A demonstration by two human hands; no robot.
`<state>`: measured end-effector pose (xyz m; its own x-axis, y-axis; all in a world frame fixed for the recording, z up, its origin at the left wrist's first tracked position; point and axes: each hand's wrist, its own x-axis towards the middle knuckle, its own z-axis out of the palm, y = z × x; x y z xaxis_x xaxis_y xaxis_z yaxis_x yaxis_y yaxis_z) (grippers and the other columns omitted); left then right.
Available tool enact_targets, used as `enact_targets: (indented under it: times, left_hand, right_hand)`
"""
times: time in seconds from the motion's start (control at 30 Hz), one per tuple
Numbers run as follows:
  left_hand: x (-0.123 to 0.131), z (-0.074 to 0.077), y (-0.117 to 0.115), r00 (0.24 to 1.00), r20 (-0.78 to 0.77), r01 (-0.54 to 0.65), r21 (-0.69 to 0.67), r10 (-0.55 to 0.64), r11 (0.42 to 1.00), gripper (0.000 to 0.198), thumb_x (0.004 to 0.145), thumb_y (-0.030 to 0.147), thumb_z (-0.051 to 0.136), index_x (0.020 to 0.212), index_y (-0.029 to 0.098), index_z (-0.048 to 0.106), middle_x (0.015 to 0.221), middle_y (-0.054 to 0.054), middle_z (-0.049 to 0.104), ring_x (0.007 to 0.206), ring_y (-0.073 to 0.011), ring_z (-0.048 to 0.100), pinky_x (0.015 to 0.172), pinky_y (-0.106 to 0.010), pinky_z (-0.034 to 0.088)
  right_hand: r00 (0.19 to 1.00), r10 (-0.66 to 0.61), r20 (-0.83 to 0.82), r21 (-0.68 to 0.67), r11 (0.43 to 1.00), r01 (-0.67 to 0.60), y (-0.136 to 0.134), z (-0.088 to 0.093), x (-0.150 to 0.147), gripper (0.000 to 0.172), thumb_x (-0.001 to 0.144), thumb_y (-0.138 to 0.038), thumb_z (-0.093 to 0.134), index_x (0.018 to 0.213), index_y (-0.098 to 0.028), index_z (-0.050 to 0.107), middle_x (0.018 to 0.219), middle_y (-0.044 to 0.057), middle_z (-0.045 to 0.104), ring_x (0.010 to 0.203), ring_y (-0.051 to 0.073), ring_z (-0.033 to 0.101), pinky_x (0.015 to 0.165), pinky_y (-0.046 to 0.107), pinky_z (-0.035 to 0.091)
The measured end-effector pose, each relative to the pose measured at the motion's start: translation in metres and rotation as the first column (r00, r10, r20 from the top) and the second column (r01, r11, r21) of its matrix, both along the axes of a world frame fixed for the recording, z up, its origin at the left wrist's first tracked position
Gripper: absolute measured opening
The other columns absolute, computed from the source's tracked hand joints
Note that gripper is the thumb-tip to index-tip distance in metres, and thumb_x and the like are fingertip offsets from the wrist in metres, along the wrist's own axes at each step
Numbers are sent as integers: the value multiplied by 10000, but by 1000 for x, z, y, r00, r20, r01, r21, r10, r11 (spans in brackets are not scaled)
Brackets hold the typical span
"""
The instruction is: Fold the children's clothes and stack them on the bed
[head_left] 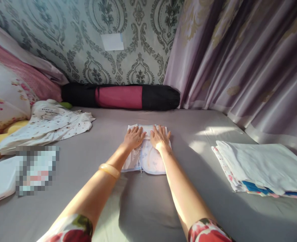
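A small white baby shirt (152, 158) with pale blue edging and thin string ties lies flat on the grey bed sheet (108, 134) in front of me. My left hand (135, 137) rests flat on its upper left part, fingers stretched out. On the upper right part lies my right hand (160, 137), palm down with the fingers spread. Neither hand grips anything. The cloth under both palms is hidden. A pale bangle (109, 170) circles my left forearm.
A stack of folded clothes (266, 168) sits at the right. On the left are a rumpled printed cloth (62, 124), a white device (5, 176) and a blurred-out item (38, 171). A black and red roll bag (119, 97) lies along the wall, beside the curtain (209, 60).
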<state>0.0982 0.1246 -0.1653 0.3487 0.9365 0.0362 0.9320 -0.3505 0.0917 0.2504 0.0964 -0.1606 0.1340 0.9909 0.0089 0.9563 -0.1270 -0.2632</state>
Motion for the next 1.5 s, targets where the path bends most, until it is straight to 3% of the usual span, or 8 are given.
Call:
enact_targets:
  times: [0.27, 0.43, 0.63, 0.73, 0.83, 0.97, 1.27, 1.5]
  left_hand:
    - [-14, -14, 3, 1000, 17, 23, 43, -24, 999, 643, 1001, 495, 163, 1510, 135, 321, 1574, -158, 281, 1463, -297, 223, 1176, -505, 163]
    - [-15, -3, 4, 999, 3, 45, -14, -45, 999, 643, 1001, 483, 184, 1516, 114, 293, 1581, -163, 258, 1472, -301, 189, 1176, -507, 152]
    - [-27, 15, -46, 1000, -10, 12, 28, -12, 1000, 635, 995, 420, 226, 1493, 32, 292, 1569, -202, 266, 1475, -313, 169, 1181, -504, 141]
    - [-35, 11, -84, 999, 0, 49, 53, -49, 997, 612, 996, 413, 232, 1466, 39, 345, 1553, -195, 310, 1468, -298, 205, 1186, -477, 153]
    - [-39, 1, -106, 997, 17, 69, 38, -70, 997, 618, 1001, 463, 204, 1472, 95, 360, 1561, -151, 316, 1463, -278, 228, 1189, -455, 166]
    - [-39, -8, -110, 998, 24, 61, 16, -61, 998, 633, 1001, 498, 187, 1505, 140, 322, 1580, -117, 283, 1470, -271, 209, 1192, -465, 170]
    - [-37, -4, -109, 997, 38, 65, 6, -65, 998, 621, 995, 478, 229, 1496, 129, 343, 1565, -150, 306, 1463, -291, 228, 1179, -492, 194]
    - [-66, 3, -130, 964, 127, 213, 164, -234, 963, 590, 976, 523, 312, 1439, 170, 410, 1474, -173, 422, 1377, -293, 370, 1131, -499, 278]
  right_hand:
    - [997, -22, 79, 39, 999, 19, 0, -11, 4, 549, 1020, -405, 187, 1500, -203, 361, 1575, 101, 285, 1461, 297, 173, 1140, 540, 183]
    - [998, -22, 54, 10, 1000, 21, 2, -5, 5, 562, 1020, -406, 152, 1510, -200, 334, 1585, 98, 258, 1468, 283, 154, 1149, 543, 164]
    - [989, 113, 94, 25, 993, -116, -36, 10, 3, 602, 1008, -393, 204, 1539, -108, 220, 1611, 128, 136, 1483, 266, 84, 1174, 535, 85]
    - [975, 197, 100, 1, 980, -198, -72, 6, -10, 612, 1005, -397, 225, 1525, -74, 251, 1596, 154, 189, 1475, 270, 122, 1174, 501, 128]
    - [968, 227, 110, 6, 973, -229, -97, -1, -23, 606, 1006, -461, 234, 1530, -158, 273, 1591, 148, 219, 1464, 308, 151, 1151, 551, 142]
    - [968, 218, 127, 27, 975, -223, -105, -4, -29, 552, 1004, -486, 253, 1521, -297, 293, 1596, 109, 220, 1458, 341, 146, 1108, 644, 126]
    - [977, 197, 86, 14, 980, -199, -104, 2, -32, 542, 1000, -470, 282, 1511, -291, 314, 1599, 99, 216, 1461, 327, 142, 1114, 646, 111]
    - [901, 432, -20, 60, 900, -431, -131, 7, 3, 462, 1001, -358, 360, 1414, -169, 445, 1520, 125, 375, 1419, 242, 279, 1153, 482, 206]
